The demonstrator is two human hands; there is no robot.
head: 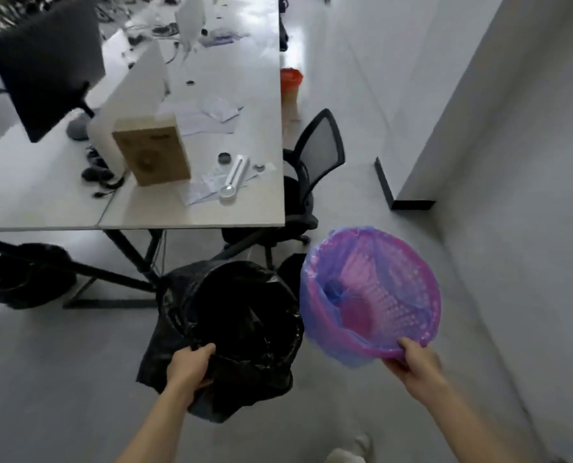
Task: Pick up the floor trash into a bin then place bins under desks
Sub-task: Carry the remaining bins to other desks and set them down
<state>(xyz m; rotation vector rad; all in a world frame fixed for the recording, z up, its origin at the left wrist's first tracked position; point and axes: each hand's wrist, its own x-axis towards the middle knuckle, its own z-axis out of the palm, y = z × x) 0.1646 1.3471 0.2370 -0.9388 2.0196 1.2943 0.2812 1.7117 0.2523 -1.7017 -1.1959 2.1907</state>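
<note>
My left hand (pixel 189 365) grips the near rim of a bin lined with a black bag (pixel 241 325), held above the grey floor in front of the desk (pixel 191 215). My right hand (pixel 418 365) holds the near rim of a pink mesh bin with a purple liner (pixel 398 282), tilted so its inside faces me. A blue object (pixel 333 290) lies inside the pink bin. Another black-bagged bin (pixel 24 275) stands under the desk at the left.
A black mesh chair (pixel 315 155) is pushed against the desk's right edge. An orange-lined bin (pixel 291 85) stands farther back by the desk. A monitor (pixel 47 61), a cardboard box (pixel 151 152) and papers sit on the desk. A white wall (pixel 512 128) rises at right.
</note>
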